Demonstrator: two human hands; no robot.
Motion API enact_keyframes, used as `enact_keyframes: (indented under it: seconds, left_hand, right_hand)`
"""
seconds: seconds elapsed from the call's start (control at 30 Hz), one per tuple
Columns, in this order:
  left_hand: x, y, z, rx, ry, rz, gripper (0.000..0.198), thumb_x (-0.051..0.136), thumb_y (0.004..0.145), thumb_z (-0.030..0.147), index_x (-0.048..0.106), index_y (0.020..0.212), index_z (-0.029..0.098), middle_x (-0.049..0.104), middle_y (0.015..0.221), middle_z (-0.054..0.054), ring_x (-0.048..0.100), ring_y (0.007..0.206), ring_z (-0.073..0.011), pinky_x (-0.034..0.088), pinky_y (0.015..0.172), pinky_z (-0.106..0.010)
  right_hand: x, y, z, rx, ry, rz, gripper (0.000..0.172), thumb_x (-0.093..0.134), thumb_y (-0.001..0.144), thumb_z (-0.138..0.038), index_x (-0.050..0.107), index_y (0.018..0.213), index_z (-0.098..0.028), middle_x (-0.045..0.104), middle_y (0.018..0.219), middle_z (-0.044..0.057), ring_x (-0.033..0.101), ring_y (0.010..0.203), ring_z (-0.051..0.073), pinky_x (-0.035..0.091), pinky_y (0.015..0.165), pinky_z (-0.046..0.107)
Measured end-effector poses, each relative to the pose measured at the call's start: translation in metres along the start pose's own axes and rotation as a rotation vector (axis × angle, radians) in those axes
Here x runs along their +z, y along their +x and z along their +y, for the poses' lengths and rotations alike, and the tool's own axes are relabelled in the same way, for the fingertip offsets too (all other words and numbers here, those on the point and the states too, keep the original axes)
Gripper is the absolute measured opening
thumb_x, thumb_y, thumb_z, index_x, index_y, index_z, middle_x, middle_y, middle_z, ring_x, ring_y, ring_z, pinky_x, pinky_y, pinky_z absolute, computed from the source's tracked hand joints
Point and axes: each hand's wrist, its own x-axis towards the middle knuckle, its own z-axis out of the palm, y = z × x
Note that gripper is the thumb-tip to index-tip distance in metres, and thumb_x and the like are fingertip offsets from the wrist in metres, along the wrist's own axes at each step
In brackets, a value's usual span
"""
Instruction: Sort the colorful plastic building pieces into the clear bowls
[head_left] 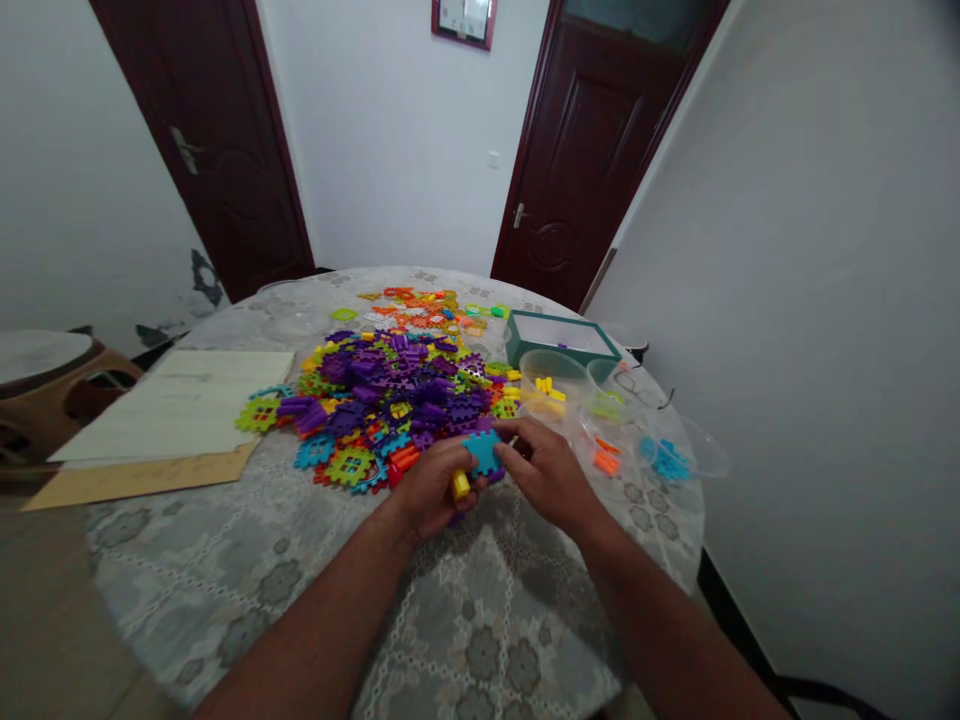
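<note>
- A flat, toothed, light-blue plastic piece (481, 453) is held in front of the mixed pile, above the near part of the round desk (499, 610) covered with a grey patterned cloth.
- The blue piece is gripped by the left hand (433, 488), in whose curled fingers a short yellow plastic piece (460, 486) is also clasped.
- The blue piece's right edge is pinched by the right hand (546, 472); whether anything else is held beneath those fingers cannot be told.
- Just beyond both hands, a large heap of purple, green, blue and orange plastic pieces (397, 385) is spread.
- To the right, loose yellow plastic pieces (550, 388), orange plastic pieces (606, 458) and bright-blue plastic pieces (670, 460) are seen among transparent plastic tubs (556, 360).
- Behind the tubs, a rectangular dark-green box (516, 345) is placed.
</note>
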Motion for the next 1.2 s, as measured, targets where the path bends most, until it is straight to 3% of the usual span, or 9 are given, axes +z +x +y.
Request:
enact_keyframes:
  seconds: [0.2, 0.33, 0.57, 0.77, 0.97, 1.07, 1.2]
  left_hand:
    - [-0.002, 0.001, -0.001, -0.021, -0.003, -0.033, 0.038, 0.068, 0.069, 0.017, 0.068, 0.107, 0.014, 0.066, 0.078, -0.006, 0.057, 0.059, -0.0116, 0.036, 0.041, -0.016]
    - [-0.001, 0.002, 0.002, 0.006, 0.032, 0.033, 0.04, 0.069, 0.074, 0.017, 0.068, 0.114, 0.012, 0.073, 0.098, -0.014, 0.061, 0.066, -0.0122, 0.036, 0.041, -0.015]
    - [0.003, 0.001, 0.005, 0.044, 0.028, 0.102, 0.028, 0.075, 0.077, 0.021, 0.062, 0.101, 0.016, 0.076, 0.108, -0.016, 0.063, 0.063, -0.0118, 0.036, 0.039, -0.015]
    - [0.001, 0.005, 0.001, 0.075, 0.159, 0.129, 0.035, 0.084, 0.078, 0.029, 0.071, 0.107, 0.016, 0.073, 0.1, -0.01, 0.064, 0.067, -0.0133, 0.038, 0.038, -0.016]
    - [-0.002, 0.008, 0.002, 0.104, 0.235, 0.158, 0.044, 0.083, 0.081, 0.034, 0.071, 0.12, 0.016, 0.065, 0.077, -0.004, 0.057, 0.061, -0.0128, 0.037, 0.039, -0.017]
    - [-0.002, 0.009, 0.003, 0.108, 0.229, 0.17, 0.044, 0.083, 0.082, 0.036, 0.069, 0.12, 0.017, 0.063, 0.074, -0.001, 0.054, 0.056, -0.0109, 0.038, 0.04, -0.017]
    - [-0.003, 0.012, 0.003, 0.119, 0.212, 0.179, 0.037, 0.086, 0.08, 0.038, 0.067, 0.105, 0.017, 0.062, 0.073, 0.001, 0.053, 0.053, -0.0101, 0.038, 0.04, -0.017]
  right_hand:
    - [-0.009, 0.001, 0.01, 0.221, 0.415, 0.038, 0.024, 0.069, 0.088, -0.034, 0.071, 0.108, -0.021, 0.068, 0.084, -0.001, 0.059, 0.066, 0.014, 0.049, 0.06, 0.028]
    - [-0.033, 0.006, 0.015, 0.251, 0.455, 0.19, 0.026, 0.072, 0.083, -0.036, 0.068, 0.103, -0.02, 0.062, 0.073, -0.004, 0.05, 0.053, 0.011, 0.042, 0.049, 0.025]
    - [-0.098, 0.003, 0.056, 0.225, 0.123, 0.512, 0.033, 0.072, 0.082, -0.039, 0.07, 0.108, -0.018, 0.067, 0.08, 0.001, 0.056, 0.06, 0.015, 0.047, 0.053, 0.026]
    - [-0.161, 0.021, 0.109, 0.263, -0.299, 0.762, 0.036, 0.065, 0.08, -0.037, 0.073, 0.109, -0.017, 0.074, 0.089, 0.006, 0.066, 0.074, 0.021, 0.053, 0.069, 0.033]
    - [-0.198, 0.032, 0.142, 0.307, -0.481, 0.777, 0.042, 0.057, 0.08, -0.034, 0.073, 0.114, -0.014, 0.077, 0.097, 0.011, 0.068, 0.081, 0.023, 0.054, 0.077, 0.036]
    - [-0.206, 0.012, 0.149, 0.342, -0.523, 0.762, 0.043, 0.056, 0.08, -0.034, 0.073, 0.113, -0.014, 0.078, 0.098, 0.012, 0.068, 0.083, 0.024, 0.054, 0.079, 0.036]
    - [-0.212, -0.02, 0.154, 0.416, -0.613, 0.74, 0.038, 0.056, 0.08, -0.033, 0.077, 0.107, -0.016, 0.078, 0.098, 0.013, 0.069, 0.09, 0.027, 0.053, 0.086, 0.039]
